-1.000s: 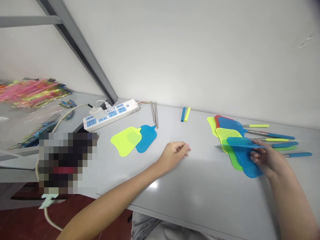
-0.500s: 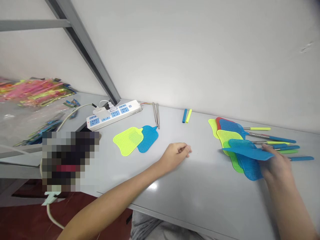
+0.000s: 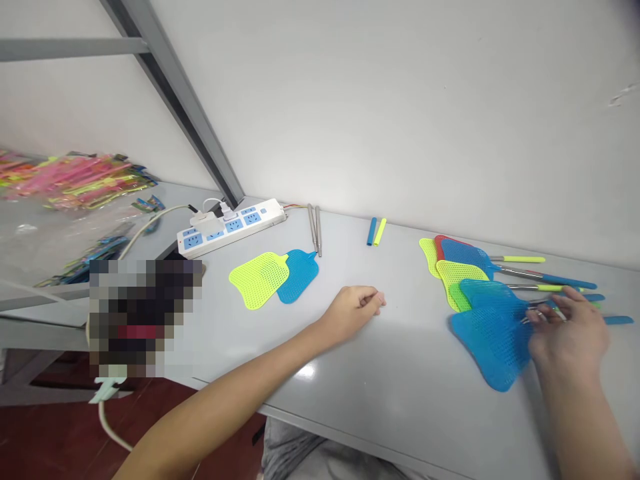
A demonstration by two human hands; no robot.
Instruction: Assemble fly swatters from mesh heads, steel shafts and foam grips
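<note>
My left hand (image 3: 353, 309) rests on the table with its fingers curled in; nothing shows in it. My right hand (image 3: 567, 330) is at the neck of a blue fly swatter (image 3: 493, 347), thumb and fingers around its thin metal rod. That swatter's head lies over a pile of others: a blue one (image 3: 463, 253), a yellow one (image 3: 457, 270), a red one mostly covered, and a green one (image 3: 457, 297) partly hidden. Their metal rods and coloured grips point right. Left of my left hand lie a yellow swatter head (image 3: 260, 280) and a blue swatter head (image 3: 299, 277), overlapping.
Two metal rods (image 3: 315, 230) lie near the wall beside a white power strip (image 3: 233, 229). A blue grip sleeve (image 3: 371, 231) and a yellow grip sleeve (image 3: 380, 232) lie farther right. Bagged colourful items (image 3: 80, 180) sit at the left behind a grey metal frame (image 3: 180, 100).
My right hand has moved slightly right and up, and the blue swatter's head has gone from tilted edge-on to lying flatter across the pile. My left hand has stayed in place.
</note>
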